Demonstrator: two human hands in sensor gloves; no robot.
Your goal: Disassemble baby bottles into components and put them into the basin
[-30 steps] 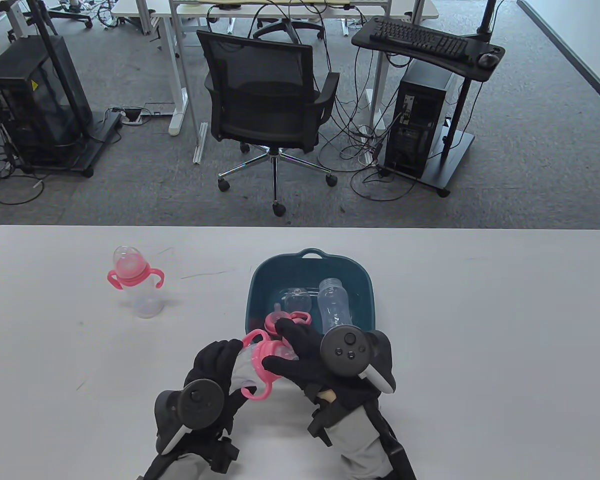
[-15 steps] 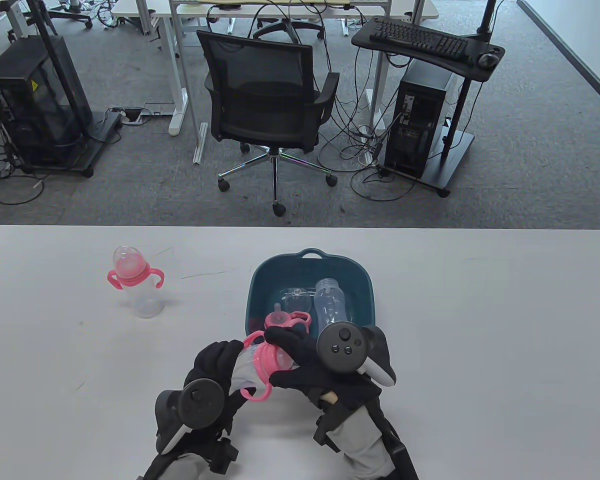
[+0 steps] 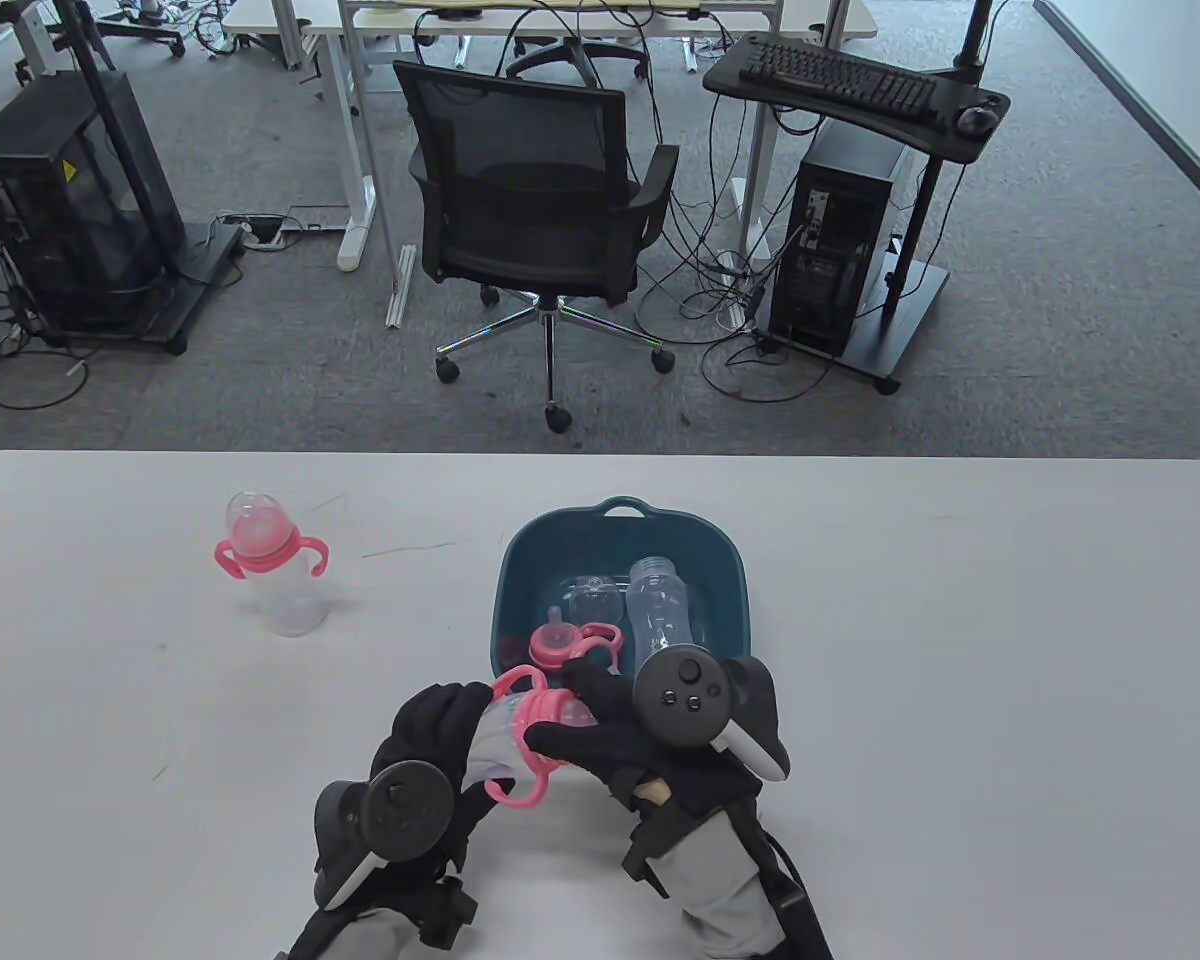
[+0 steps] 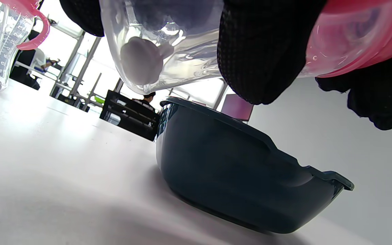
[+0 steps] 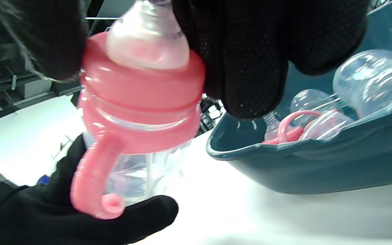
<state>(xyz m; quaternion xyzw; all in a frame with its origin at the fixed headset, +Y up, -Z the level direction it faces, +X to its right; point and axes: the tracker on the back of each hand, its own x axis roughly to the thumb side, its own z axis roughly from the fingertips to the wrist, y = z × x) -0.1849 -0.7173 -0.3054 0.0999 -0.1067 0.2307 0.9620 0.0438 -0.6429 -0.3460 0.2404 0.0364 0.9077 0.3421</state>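
A clear baby bottle [image 3: 500,735] with a pink collar and handles [image 3: 535,720] is held above the table just in front of the basin [image 3: 725,575]. My left hand [image 3: 430,735] grips its clear body [image 4: 168,51]. My right hand [image 3: 600,730] grips the pink collar [image 5: 141,98] and teat [image 5: 148,44] end. The dark teal basin holds a clear bottle body [image 3: 660,610], a clear cap [image 3: 592,600] and a pink collar with teat [image 3: 565,643]. Another whole bottle [image 3: 270,570] with pink handles stands upright at the table's left.
The white table [image 3: 960,700] stretches wide to the right and left of the hands. Beyond its far edge stand an office chair [image 3: 535,220], a computer tower [image 3: 840,250] and a keyboard stand [image 3: 850,85] on grey carpet.
My right hand has turned slightly on the pink collar, and the collar's handles have shifted a little. The left hand and bottle body stay about where they were.
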